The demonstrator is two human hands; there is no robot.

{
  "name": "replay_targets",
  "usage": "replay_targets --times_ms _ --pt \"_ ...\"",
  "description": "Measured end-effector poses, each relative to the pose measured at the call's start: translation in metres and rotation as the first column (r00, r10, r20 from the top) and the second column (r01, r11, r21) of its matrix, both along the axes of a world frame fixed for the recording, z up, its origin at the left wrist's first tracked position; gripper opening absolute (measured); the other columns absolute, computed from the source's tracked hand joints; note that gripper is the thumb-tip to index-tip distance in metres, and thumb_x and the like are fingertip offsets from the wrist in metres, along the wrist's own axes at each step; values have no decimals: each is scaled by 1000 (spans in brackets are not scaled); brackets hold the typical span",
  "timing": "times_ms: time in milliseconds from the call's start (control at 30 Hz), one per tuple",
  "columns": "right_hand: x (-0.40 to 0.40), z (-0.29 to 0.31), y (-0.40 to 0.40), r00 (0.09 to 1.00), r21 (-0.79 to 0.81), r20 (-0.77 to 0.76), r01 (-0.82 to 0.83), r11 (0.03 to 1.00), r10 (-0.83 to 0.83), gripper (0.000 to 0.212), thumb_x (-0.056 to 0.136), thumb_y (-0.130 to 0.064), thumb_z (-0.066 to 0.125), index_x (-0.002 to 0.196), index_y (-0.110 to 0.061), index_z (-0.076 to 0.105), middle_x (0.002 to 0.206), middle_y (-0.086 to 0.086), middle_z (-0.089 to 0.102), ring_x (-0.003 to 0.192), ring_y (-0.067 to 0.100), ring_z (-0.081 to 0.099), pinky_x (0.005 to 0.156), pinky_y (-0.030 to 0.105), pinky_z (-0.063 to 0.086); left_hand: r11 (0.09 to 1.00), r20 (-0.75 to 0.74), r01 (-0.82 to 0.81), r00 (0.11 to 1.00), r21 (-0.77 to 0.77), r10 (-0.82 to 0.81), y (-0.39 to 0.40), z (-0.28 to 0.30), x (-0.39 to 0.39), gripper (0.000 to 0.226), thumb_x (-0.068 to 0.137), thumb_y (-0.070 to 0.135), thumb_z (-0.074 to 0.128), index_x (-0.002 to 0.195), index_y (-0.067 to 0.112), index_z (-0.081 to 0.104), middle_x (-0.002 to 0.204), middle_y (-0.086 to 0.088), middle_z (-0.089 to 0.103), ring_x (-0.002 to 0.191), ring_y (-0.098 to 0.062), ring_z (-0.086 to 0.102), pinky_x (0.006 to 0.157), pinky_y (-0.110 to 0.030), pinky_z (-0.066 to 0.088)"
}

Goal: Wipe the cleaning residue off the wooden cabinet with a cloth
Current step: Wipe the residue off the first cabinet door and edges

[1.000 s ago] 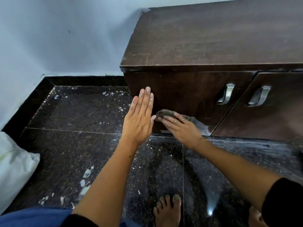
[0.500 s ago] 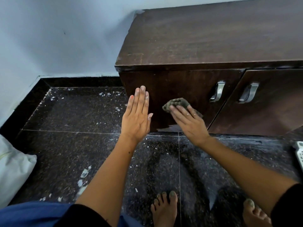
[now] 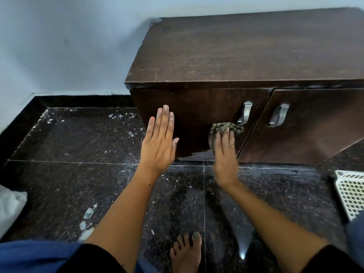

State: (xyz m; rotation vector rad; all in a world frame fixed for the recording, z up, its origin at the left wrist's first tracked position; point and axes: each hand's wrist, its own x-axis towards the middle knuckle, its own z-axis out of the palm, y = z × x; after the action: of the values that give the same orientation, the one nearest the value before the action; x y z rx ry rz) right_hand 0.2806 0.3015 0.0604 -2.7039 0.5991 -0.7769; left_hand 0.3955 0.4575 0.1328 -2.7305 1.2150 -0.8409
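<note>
A low dark wooden cabinet stands against the pale wall, with two doors and metal handles. My right hand presses a crumpled grey-green cloth flat against the left door, just left of its handle. A pale wet streak shows along the bottom edge of that door. My left hand rests flat with straight fingers on the cabinet's left front corner and holds nothing.
The dark polished stone floor carries white flecks and smears. A white perforated basket sits at the right edge. A white bag lies at the left edge. My bare foot stands below the hands.
My right hand has slid the cloth up and to the right across the left door, from its lower part towards the handle. My left hand has stayed at the corner.
</note>
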Motion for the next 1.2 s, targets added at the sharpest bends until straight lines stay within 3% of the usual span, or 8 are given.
replay_targets --times_ms 167,400,633,733,833,933,1033,1200 --pt "31 11 48 981 663 88 72 745 -173 97 75 22 43 147 -9 -14 150 6 -31 141 21 -22 108 6 -9 999 -13 21 1000 -36 -21 -8 0 1 63 97 33 22 146 -4 8 153 -20 -4 144 -32 3 118 -44 3" --pt "59 30 15 813 943 -258 95 -318 -522 63 100 -6 29 151 -12 -9 159 10 2 126 17 27 102 25 17 1000 -42 4 999 -26 -5 -9 0 -4 63 97 34 20 146 -3 6 153 -20 -7 144 -32 0 118 -44 0" --pt "62 58 23 754 995 -12 -58 -86 -656 67 97 1 22 150 -23 -10 158 0 -18 147 21 -3 118 38 7 999 -21 -22 1000 -27 21 -11 0 -1 64 97 35 18 146 -3 4 153 -20 -8 144 -32 -3 117 -44 -6" --pt "61 48 14 750 969 -165 2 -248 -640 64 99 -1 23 151 -21 -8 159 2 -9 146 23 7 117 39 15 999 -26 -33 999 -6 33 -9 -3 -3 64 97 36 17 146 -3 2 153 -21 -9 143 -33 -5 117 -46 -5" --pt "49 32 -10 772 851 -347 20 -525 -533 32 101 -3 27 129 -8 43 135 12 45 126 27 44 101 35 37 999 -48 -54 997 -3 54 -10 -3 -5 65 97 37 15 146 -2 -2 152 -21 -14 143 -33 -8 116 -47 -6" --pt "41 20 -19 772 847 -344 10 -531 -535 25 100 1 26 102 -4 51 119 15 50 97 26 55 99 34 40 997 -46 -76 996 12 76 -12 -3 -4 66 97 38 12 146 -2 -7 150 -20 -23 142 -32 -15 116 -48 -8" --pt "49 22 -12 751 921 -264 10 -390 -605 56 98 1 26 150 -17 17 149 8 32 129 27 42 110 36 32 996 -49 -89 995 0 89 -14 -5 -3 66 97 38 12 145 -1 -10 149 -20 -27 142 -31 -18 116 -48 -10" --pt "54 19 -6 775 936 -219 -4 -352 -593 65 99 -1 26 152 -23 -5 158 3 13 139 26 29 115 38 24 998 -50 -61 997 -26 60 -15 -9 -4 67 97 37 19 146 -2 -4 152 -21 -18 143 -32 -10 116 -48 -7"
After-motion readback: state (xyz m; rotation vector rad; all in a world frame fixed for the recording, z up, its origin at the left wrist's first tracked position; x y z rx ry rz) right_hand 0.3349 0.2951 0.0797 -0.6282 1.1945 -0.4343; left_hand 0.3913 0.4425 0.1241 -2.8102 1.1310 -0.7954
